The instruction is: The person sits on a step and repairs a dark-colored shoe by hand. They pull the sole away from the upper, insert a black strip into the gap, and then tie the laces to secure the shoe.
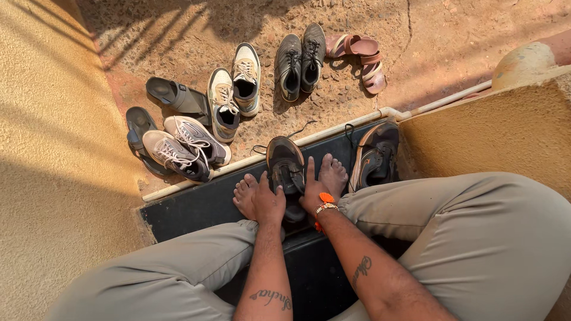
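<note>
Basically, both hands were on the dark sneaker (285, 163) at 12 o'clock on the black step (196, 208), between the bare feet: left hand (267, 202) clasped its 7 o'clock side near the heel, right hand (312, 193) pressed along its 4 o'clock side, forefinger straight. Judging by looks, the shoe was light, with a soft upper, stiffer sole and loose laces, so the heel collar and sole edge looked like the firm holds. Its mate (375, 156) leaned at 2 o'clock; no packages, labels or signs showed anywhere.
</note>
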